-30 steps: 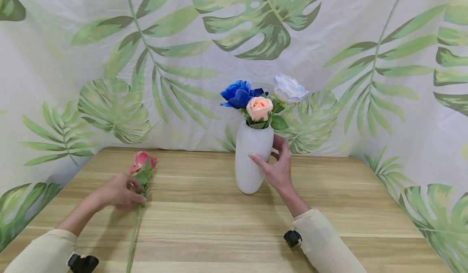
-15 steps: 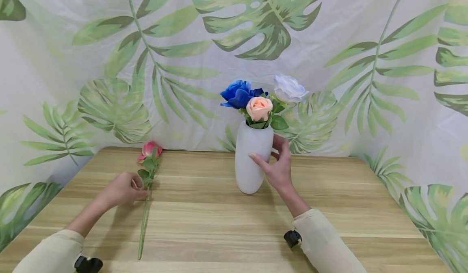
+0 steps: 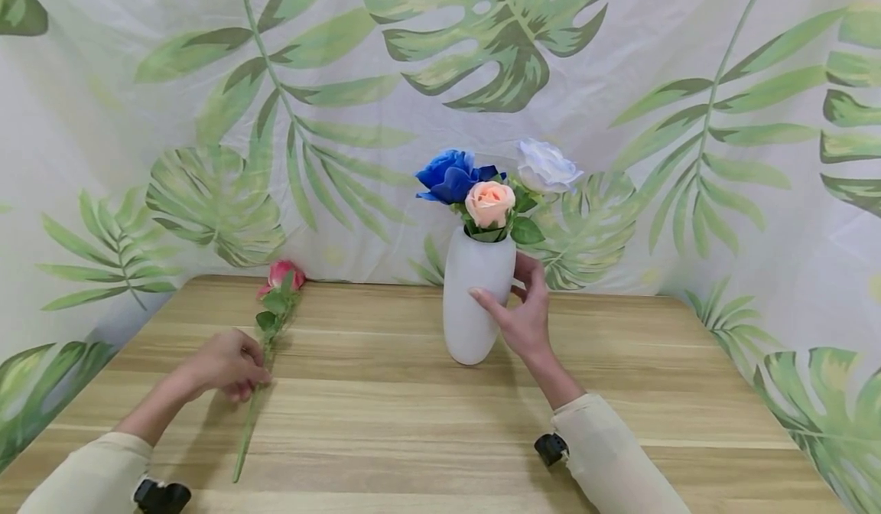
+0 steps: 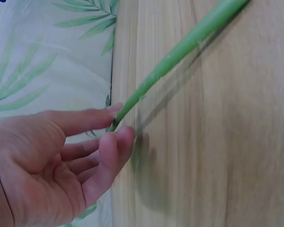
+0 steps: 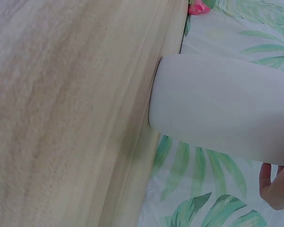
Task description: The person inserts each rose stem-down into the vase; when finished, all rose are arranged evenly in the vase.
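My left hand [image 3: 223, 365] pinches the green stem of a pink rose [image 3: 284, 275] between thumb and fingers, partway down below the leaves. Its bloom points to the table's back edge, and the stem end slants toward me. In the left wrist view the stem [image 4: 173, 59] runs up from my fingertips, casting a shadow on the wood. My right hand [image 3: 526, 315] holds a white vase [image 3: 471, 300] by its right side, thumb across the front. Standing in the vase are a blue rose [image 3: 446, 179], a peach rose [image 3: 490, 205] and a whitish rose [image 3: 547, 166].
The wood-grain table [image 3: 385, 437] reaches back to a hanging cloth [image 3: 344, 101] printed with green leaves. A black device [image 3: 161, 496] sits at my left sleeve, and another black device [image 3: 551, 448] at my right sleeve.
The pink rose first shifted away from me, bringing its stem end into view; then that end swung left. My left hand moved right, then slightly back. Right hand and vase look still.
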